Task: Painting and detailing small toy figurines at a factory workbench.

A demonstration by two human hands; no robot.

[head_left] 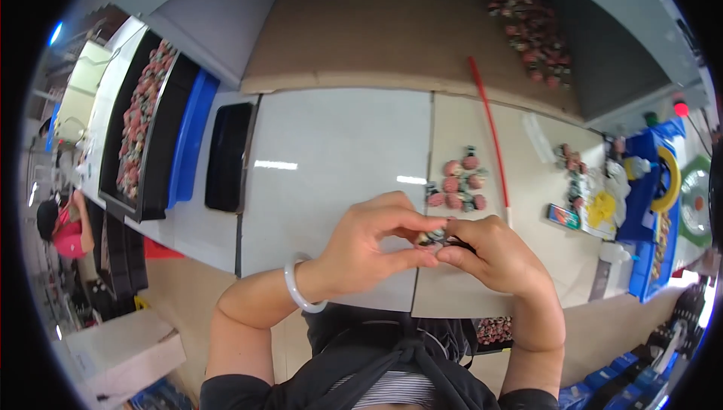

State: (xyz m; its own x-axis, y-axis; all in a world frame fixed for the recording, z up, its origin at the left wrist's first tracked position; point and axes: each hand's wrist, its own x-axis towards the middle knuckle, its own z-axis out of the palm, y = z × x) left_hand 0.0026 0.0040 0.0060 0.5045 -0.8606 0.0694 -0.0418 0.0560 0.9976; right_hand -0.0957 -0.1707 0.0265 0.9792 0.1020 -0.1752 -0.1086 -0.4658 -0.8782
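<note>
Both my hands meet over the near part of the table, right of its middle. Between the fingertips of my left hand (369, 240) is a small figurine-like piece (431, 238) with pale, dark and pinkish parts. Its exact kind is too small to make out. My right hand (493, 252) is closed against the piece's right side, thumb and forefinger pinching. A dark bit shows between those fingers, but I cannot tell whether it is a tool or part of the piece. Just beyond my hands lies a loose group of similar pink-and-dark pieces (453, 182).
A red stick (489, 124) lies lengthwise right of the group. More pieces are heaped on the brown shelf (361, 26) at the back. Black trays (228, 158) stand left; a blue bin (644, 252), yellow tape roll (669, 180) and small box (563, 216) are right. Another person (68, 229) sits far left.
</note>
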